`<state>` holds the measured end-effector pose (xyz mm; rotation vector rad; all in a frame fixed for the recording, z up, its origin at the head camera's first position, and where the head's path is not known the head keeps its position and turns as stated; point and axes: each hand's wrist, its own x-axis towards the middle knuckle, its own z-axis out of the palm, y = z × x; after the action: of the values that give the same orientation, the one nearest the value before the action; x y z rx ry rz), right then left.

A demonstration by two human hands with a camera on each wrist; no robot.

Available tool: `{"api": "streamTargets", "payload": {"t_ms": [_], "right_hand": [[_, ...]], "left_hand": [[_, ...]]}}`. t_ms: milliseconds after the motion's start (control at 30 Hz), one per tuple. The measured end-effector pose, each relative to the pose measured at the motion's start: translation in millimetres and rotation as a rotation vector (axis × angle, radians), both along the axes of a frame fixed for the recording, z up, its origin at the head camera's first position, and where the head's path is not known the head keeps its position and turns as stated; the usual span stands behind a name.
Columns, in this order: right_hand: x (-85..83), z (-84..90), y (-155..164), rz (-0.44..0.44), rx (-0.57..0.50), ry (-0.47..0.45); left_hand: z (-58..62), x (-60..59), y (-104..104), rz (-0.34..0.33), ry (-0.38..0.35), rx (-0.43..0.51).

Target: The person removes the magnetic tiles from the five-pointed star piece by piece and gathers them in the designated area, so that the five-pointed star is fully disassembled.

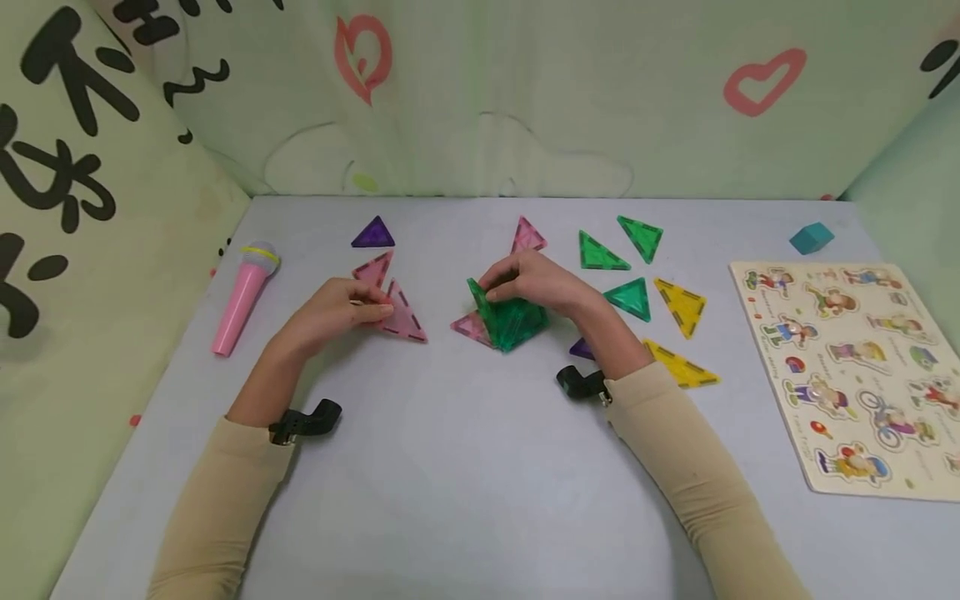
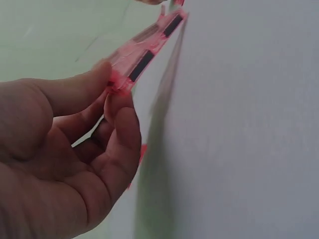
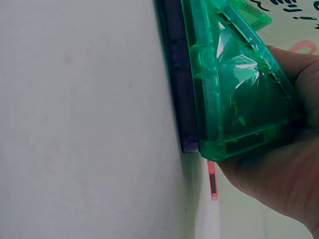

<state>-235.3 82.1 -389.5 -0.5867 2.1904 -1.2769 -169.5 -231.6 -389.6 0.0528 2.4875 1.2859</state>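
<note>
Between thumb and fingertips, my left hand (image 1: 333,312) pinches a pink triangular magnetic tile (image 1: 403,317), its dark edge magnets showing in the left wrist view. Another pink tile (image 1: 375,267) lies just behind those fingers. My right hand (image 1: 536,279) pinches a raised green triangular tile (image 1: 482,307) at its upper part. This tile stands tilted against more green tile (image 1: 521,325) below the hand; how they join is hidden. A pink tile (image 1: 471,327) sits at their left, partly covered. In the right wrist view, a dark purple tile edge (image 3: 182,89) shows beside green tile (image 3: 244,94).
Green tiles (image 1: 630,297) and yellow tiles (image 1: 681,307) lie right of the right hand. Farther back are a pink tile (image 1: 528,236) and a purple tile (image 1: 373,233). A toy microphone (image 1: 246,300) lies left; a picture puzzle board (image 1: 847,375) and teal block (image 1: 812,238) are right.
</note>
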Motion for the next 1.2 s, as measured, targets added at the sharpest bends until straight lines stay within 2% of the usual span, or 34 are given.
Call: {"api": "streamTargets", "payload": {"t_ms": [133,300,533,633,800,1000,1133,1200], "right_hand": [[-1.6,-0.2,0,-0.003,0.008,-0.005],[-2.7,-2.8,0,-0.001,0.01,-0.017],[-2.5,-1.2,2,-0.007,0.008,-0.015],[-2.3,-1.3,1,-0.002,0.005,-0.007],[-1.8,-2.4,1,0.002,0.008,0.002],[-2.1,-3.5,1,-0.005,0.0,-0.001],[-2.1,-3.8,2,-0.004,0.001,-0.004],[-2.2,-3.8,1,-0.003,0.002,-0.003]], "left_hand": [[5.4,6.6,-15,-0.036,-0.012,-0.052],[10.0,10.4,-36,-0.072,-0.007,-0.174],[16.9,12.4,-61,-0.061,-0.058,-0.291],[16.9,12.9,-65,-0.041,-0.039,-0.369],[15.1,13.0,-64,-0.002,0.012,-0.484],[19.3,15.5,-58,0.024,0.044,-0.525],[26.5,20.8,-41,0.033,0.117,-0.557],[25.7,21.0,-27,0.013,0.168,-0.519]]}}
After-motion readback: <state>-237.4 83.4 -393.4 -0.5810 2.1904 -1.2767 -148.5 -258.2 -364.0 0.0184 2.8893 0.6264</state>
